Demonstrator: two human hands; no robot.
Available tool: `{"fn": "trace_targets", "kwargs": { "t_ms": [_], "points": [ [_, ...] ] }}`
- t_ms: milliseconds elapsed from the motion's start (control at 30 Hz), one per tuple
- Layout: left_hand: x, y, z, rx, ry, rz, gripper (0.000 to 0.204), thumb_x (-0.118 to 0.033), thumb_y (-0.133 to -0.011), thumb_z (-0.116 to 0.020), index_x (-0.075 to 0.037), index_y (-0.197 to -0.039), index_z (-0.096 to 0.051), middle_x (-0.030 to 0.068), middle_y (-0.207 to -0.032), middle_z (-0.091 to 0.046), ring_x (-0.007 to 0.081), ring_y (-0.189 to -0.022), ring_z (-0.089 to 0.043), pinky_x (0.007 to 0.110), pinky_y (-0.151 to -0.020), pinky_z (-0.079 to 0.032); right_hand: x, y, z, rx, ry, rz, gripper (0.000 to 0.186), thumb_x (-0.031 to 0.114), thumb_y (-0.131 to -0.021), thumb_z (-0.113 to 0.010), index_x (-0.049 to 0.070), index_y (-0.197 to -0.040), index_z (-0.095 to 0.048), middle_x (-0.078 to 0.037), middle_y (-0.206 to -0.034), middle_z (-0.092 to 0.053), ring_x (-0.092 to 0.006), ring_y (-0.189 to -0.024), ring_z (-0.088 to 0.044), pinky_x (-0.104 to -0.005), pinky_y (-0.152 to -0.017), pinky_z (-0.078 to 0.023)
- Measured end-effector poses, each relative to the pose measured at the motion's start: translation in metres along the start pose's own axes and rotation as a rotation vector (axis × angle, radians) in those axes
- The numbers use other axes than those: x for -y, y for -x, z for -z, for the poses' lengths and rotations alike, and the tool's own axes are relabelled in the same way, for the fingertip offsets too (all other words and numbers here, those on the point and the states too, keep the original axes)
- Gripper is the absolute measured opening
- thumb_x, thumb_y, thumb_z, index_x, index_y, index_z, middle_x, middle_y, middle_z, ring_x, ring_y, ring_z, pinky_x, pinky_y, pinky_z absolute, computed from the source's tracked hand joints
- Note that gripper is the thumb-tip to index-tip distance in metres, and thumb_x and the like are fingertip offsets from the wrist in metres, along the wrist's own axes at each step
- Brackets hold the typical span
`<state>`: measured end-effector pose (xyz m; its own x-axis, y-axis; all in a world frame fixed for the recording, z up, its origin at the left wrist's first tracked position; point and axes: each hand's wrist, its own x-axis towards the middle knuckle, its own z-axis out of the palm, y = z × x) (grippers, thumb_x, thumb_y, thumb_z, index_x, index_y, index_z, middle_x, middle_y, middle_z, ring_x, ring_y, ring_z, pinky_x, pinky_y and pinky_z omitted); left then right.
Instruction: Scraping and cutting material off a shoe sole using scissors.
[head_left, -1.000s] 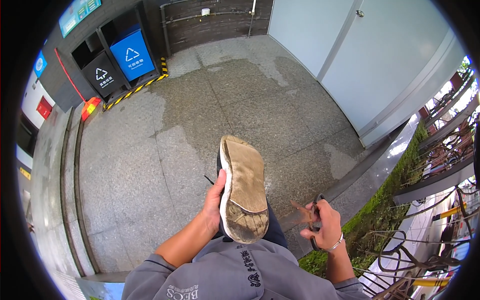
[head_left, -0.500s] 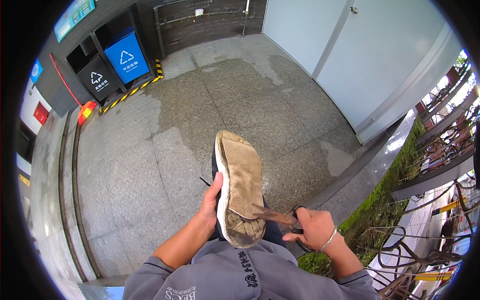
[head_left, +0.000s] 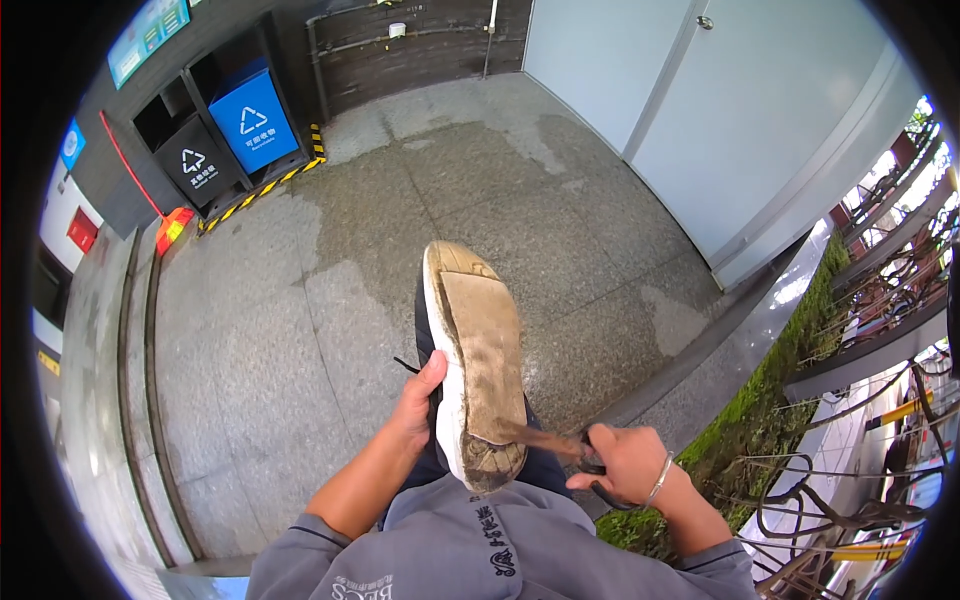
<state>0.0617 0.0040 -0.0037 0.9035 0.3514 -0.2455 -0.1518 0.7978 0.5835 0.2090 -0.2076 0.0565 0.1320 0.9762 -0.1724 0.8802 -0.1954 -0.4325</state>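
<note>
A dark shoe with a white midsole and a worn tan sole (head_left: 459, 258) is held sole up in front of me. My left hand (head_left: 420, 405) grips its left side, the thumb lying along the white edge. Over most of the sole lies a flat brown sheet (head_left: 484, 345), its material hard to tell; the toe and heel ends show bare. My right hand (head_left: 630, 467) is closed round the dark handles of a pair of scissors (head_left: 555, 441) with rusty brown blades. Their blurred tips reach the sheet's lower right edge near the heel.
Grey stone tiles (head_left: 260, 360), partly wet, spread ahead. A blue bin (head_left: 252, 120) and a black bin (head_left: 195, 165) stand far left beside a red-handled broom (head_left: 172, 225). Pale doors (head_left: 740, 130) rise at right, with a mossy strip (head_left: 790, 350) and tangled stems nearby. Steps (head_left: 145, 400) run along the left.
The shoe has shifted slightly up and left in my left hand's grip. The scissors have moved a little, their blades now looking closer together at the sheet's edge.
</note>
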Motion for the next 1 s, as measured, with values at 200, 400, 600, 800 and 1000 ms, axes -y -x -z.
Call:
{"fn": "trace_targets", "kwargs": {
  "t_ms": [200,400,600,800,1000],
  "points": [
    [-0.005,0.000,-0.007,-0.066,-0.027,-0.053,0.074,-0.050,-0.072,-0.057,0.001,-0.121,-0.036,0.0161,-0.115,-0.047,0.0253,-0.104,-0.048,0.036,-0.090,-0.037,-0.002,0.005,0.001,-0.177,-0.223,0.089,0.057,0.059,-0.066,-0.052,0.003,-0.072,-0.041,-0.012,-0.057,-0.050,-0.0324,-0.054,-0.052,-0.0375,-0.048,-0.041],
    [0.001,-0.008,0.003,0.043,0.102,-0.038,0.068,-0.048,-0.076,-0.053,0.000,-0.121,-0.036,0.0153,-0.115,-0.047,0.0252,-0.104,-0.048,0.037,-0.091,-0.037,-0.003,-0.003,0.002,-0.073,-0.139,0.101,0.058,0.059,-0.067,-0.051,0.003,-0.075,-0.042,-0.012,-0.057,-0.052,-0.0324,-0.056,-0.054,-0.0384,-0.049,-0.041],
    [-0.001,-0.011,0.004,0.007,0.022,-0.029,0.068,-0.048,-0.074,-0.055,0.000,-0.120,-0.038,0.0157,-0.114,-0.048,0.0249,-0.104,-0.048,0.036,-0.090,-0.038,-0.007,-0.006,-0.011,-0.036,-0.085,0.068,0.056,0.057,-0.067,-0.053,0.003,-0.075,-0.043,-0.011,-0.057,-0.051,-0.0313,-0.056,-0.055,-0.0372,-0.048,-0.042],
    [-0.003,0.001,-0.005,-0.052,-0.070,-0.010,0.067,-0.044,-0.072,-0.060,0.003,-0.116,-0.041,0.0147,-0.111,-0.051,0.0224,-0.100,-0.051,0.034,-0.088,-0.040,0.009,-0.009,0.007,-0.150,-0.038,0.091,0.055,0.056,-0.068,-0.054,0.003,-0.075,-0.044,-0.011,-0.059,-0.054,-0.0313,-0.058,-0.056,-0.0376,-0.049,-0.043],
    [-0.006,0.002,0.005,-0.090,-0.177,-0.052,0.065,-0.040,-0.071,-0.063,0.003,-0.115,-0.043,0.0138,-0.110,-0.052,0.0214,-0.099,-0.052,0.033,-0.085,-0.041,-0.009,-0.007,0.002,-0.200,-0.192,0.100,0.051,0.052,-0.068,-0.057,0.004,-0.074,-0.042,-0.010,-0.057,-0.049,-0.0294,-0.050,-0.051,-0.0339,-0.047,-0.039]
  ]
}}
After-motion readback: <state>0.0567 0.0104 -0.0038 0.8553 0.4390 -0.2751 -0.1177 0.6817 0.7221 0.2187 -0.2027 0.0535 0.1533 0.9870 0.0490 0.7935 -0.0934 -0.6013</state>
